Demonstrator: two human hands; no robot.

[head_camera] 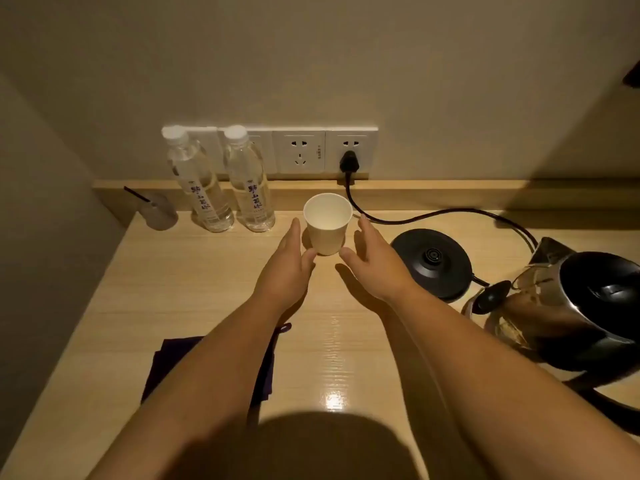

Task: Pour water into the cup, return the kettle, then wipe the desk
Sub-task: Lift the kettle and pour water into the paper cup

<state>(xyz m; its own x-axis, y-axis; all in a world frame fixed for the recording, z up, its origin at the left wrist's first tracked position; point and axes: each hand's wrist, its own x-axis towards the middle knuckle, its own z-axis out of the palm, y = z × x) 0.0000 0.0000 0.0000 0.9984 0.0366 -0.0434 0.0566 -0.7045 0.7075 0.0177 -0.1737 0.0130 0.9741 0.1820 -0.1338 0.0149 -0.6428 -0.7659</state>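
Kettle [568, 306], steel with a black lid, is the biggest object on the desk [173, 289]; it stands at about four o'clock from the cup, near the right edge of the view, off its base. The desk is light wood and runs up to a low ledge under the wall.

The round black base [433, 263] lies at three o'clock from the cup, between the cup and the kettle, just beside the kettle. A black cord [433, 214] goes from it to a plug [348, 161] in the wall socket [351, 150] at twelve o'clock.

A dark purple cloth [166, 362] lies flat at seven o'clock from the cup, partly under the left forearm.

Two clear bottles [225, 188] with white caps stand upright side by side at ten o'clock, against the ledge. A small grey object [157, 211] with a dark stick stands at nine o'clock, in the corner; I cannot tell what it is.

The left hand [287, 268] and the right hand [375, 261] reach forward on both sides of the cup, fingers straight and spread, holding nothing. The left thumb seems to touch the cup low down; the right hand is just beside it, apart.

The white paper cup [327, 228] stands upright in the middle of the desk, between the two hands. Whether there is water inside, I cannot tell.
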